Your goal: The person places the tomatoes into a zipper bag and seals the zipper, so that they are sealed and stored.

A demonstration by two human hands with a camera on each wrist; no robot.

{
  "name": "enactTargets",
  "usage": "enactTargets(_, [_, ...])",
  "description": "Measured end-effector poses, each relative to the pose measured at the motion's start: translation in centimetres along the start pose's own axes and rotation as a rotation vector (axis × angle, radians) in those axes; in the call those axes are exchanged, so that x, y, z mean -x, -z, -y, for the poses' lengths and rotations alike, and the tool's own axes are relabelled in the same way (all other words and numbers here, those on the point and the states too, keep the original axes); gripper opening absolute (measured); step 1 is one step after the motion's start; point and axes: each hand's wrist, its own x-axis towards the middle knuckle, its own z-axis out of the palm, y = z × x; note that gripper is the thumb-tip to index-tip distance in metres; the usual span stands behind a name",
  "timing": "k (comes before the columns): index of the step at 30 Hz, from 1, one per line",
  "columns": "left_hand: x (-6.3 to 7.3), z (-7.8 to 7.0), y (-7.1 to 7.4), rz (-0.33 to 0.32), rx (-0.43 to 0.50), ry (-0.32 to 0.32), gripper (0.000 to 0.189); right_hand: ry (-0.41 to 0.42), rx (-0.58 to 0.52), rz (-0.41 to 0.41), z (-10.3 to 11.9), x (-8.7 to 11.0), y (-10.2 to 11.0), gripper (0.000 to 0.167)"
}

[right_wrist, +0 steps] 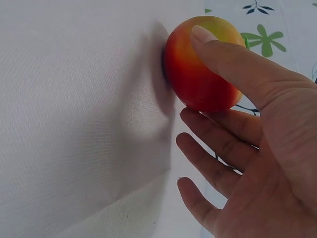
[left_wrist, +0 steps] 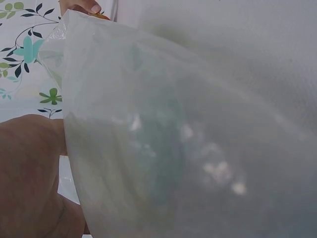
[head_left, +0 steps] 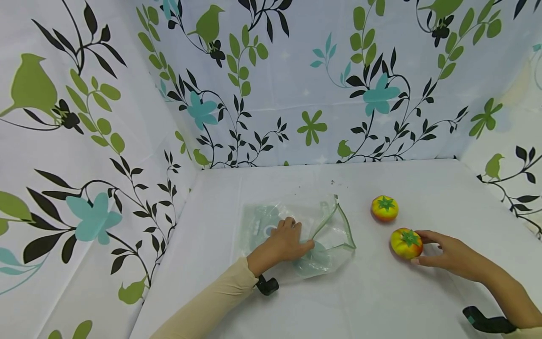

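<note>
A clear zip bag with a green-edged mouth lies on the table, its mouth toward the right. My left hand grips the bag's upper film, thumb near the mouth. In the left wrist view the bag's cloudy film fills most of the picture. To the right, my right hand pinches a yellow-and-red toy tomato with a green star-shaped top. Seen from the right wrist, the thumb lies across the toy tomato, two fingers are against its other side, and the remaining fingers are spread apart.
A second toy tomato sits just behind the one at my right hand. The white tabletop backs onto a patterned curtain, with leafy cloth at both sides. A black wrist mount hangs beneath my left wrist.
</note>
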Motion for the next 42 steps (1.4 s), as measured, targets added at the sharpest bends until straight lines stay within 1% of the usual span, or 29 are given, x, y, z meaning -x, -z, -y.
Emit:
enactTargets(8, [0.1,0.0,0.1,0.004,0.02,0.004,0.077,0.002,-0.005,-0.004,-0.1,0.0,-0.2,0.074])
enactTargets(16, [0.1,-0.1,0.4,0.015,0.007,0.005,0.077,0.023,0.004,-0.033,0.2,-0.5,-0.5,0.072])
enactTargets(22, [0.0,0.0,0.5,0.019,-0.005,0.006,0.077,0.06,0.0,-0.063,2.1,-1.2,-0.8,0.071])
enactTargets(28, [0.0,0.1,0.4,0.019,0.002,-0.004,0.075,0.09,-0.018,-0.061,4.1,-2.4,-0.9,0.071])
enactTargets(34, [0.0,0.3,0.5,0.027,0.017,-0.005,0.076,0.14,-0.038,-0.068,5.9,-3.8,-1.2,0.071])
enactTargets(39, [0.0,0.3,0.6,0.032,0.013,-0.006,0.077,0.174,-0.043,-0.065,7.0,-4.9,-1.5,0.073])
enactTargets(42, [0.0,0.4,0.7,0.037,0.013,-0.005,0.077,0.18,-0.041,-0.055,7.6,-5.6,-1.7,0.076])
